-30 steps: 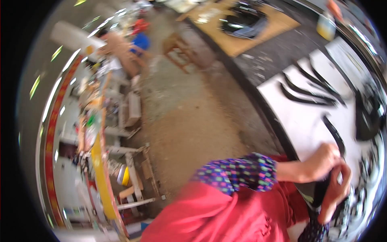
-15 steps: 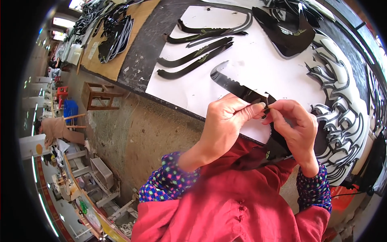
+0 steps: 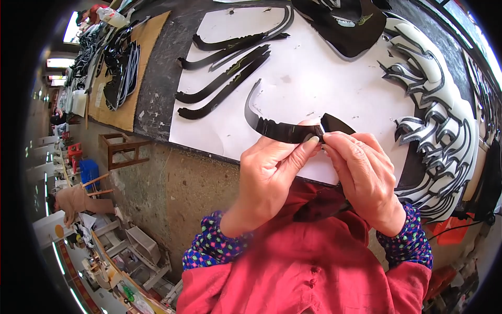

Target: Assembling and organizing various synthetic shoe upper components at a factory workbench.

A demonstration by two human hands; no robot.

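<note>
A glossy black curved strip (image 3: 282, 132), like a cut shoe-upper piece, is pinched between the thumb and fingers of my left hand (image 3: 266, 180). Its thin end curls up over the white sheet. My right hand (image 3: 366, 178) pinches a second glossy black piece, whose pointed part (image 3: 337, 124) rises above the fingers and whose wide dark part (image 3: 320, 206) hangs below, over my red apron. The fingertips of both hands meet where the two pieces come together; the exact join is hidden. Several black strips (image 3: 225, 86) lie on the white sheet (image 3: 209, 136) to the left.
A large black piece (image 3: 348, 36) lies at the back. Stacked white, black-edged pieces (image 3: 439, 120) line the right side. Cardboard (image 3: 149, 57) with more cut pieces is at the far left. A wooden stool (image 3: 123, 152) stands beside the table; a person (image 3: 78, 201) is farther left.
The view has shifted slightly. The left strip has turned, its curled end rising more upright. My right fingers have flattened over the meeting point, and both hands still hold their pieces.
</note>
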